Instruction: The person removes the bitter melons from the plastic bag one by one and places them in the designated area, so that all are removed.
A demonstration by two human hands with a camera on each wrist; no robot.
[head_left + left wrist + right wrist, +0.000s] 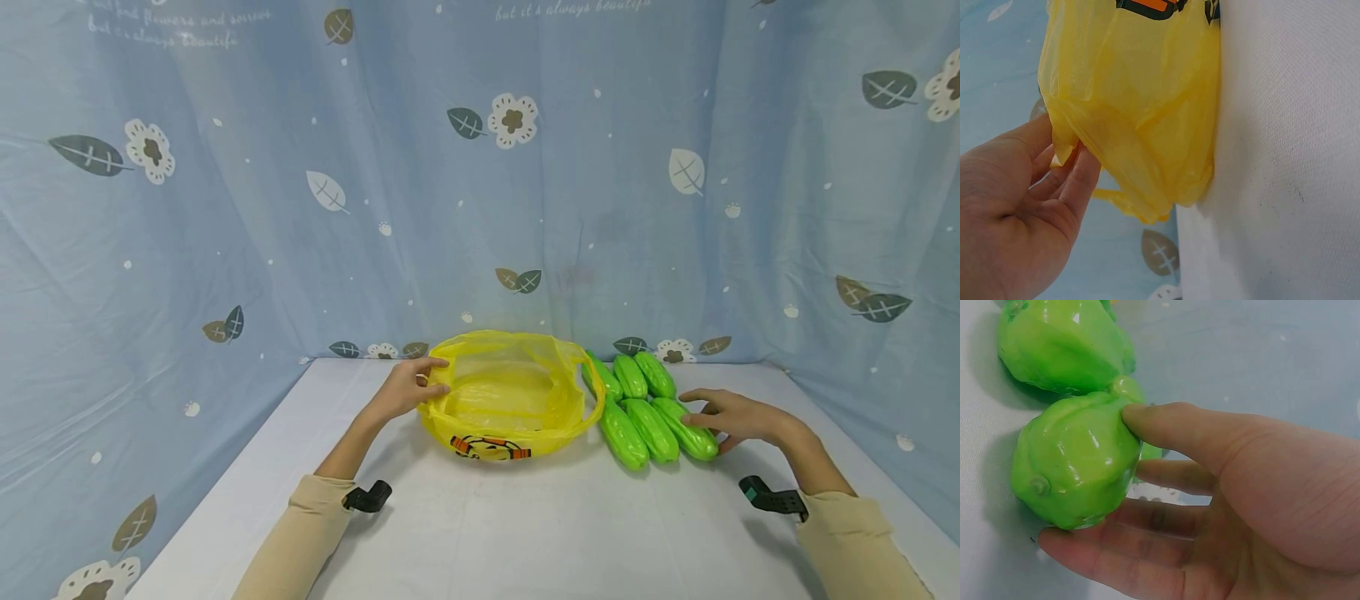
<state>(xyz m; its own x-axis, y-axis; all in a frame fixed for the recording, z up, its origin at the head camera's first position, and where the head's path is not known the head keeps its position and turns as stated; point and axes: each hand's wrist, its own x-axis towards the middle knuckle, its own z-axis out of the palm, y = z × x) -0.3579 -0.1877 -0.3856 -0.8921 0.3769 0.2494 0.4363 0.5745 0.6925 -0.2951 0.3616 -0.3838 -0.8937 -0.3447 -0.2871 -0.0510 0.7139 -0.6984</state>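
Note:
A yellow plastic bag [502,446] with a black and orange print lies with its mouth held wide, facing up. My left hand [405,388] grips its left rim; in the left wrist view the fingers curl in behind the thin yellow film [1141,119]. To the right of the bag lie several glossy green cucumbers [618,433] in two rows. My right hand [738,417] is at the front right cucumber [690,432]. In the right wrist view its thumb touches the top of that cucumber [1075,459], while the fingers curve around its far side and underneath.
The white tabletop [480,525] meets a blue patterned curtain [585,208] that hangs behind and along both sides. The bag's right handle loop [596,408] overlaps the nearest cucumbers. Black straps with camera mounts [369,497] sit on both wrists.

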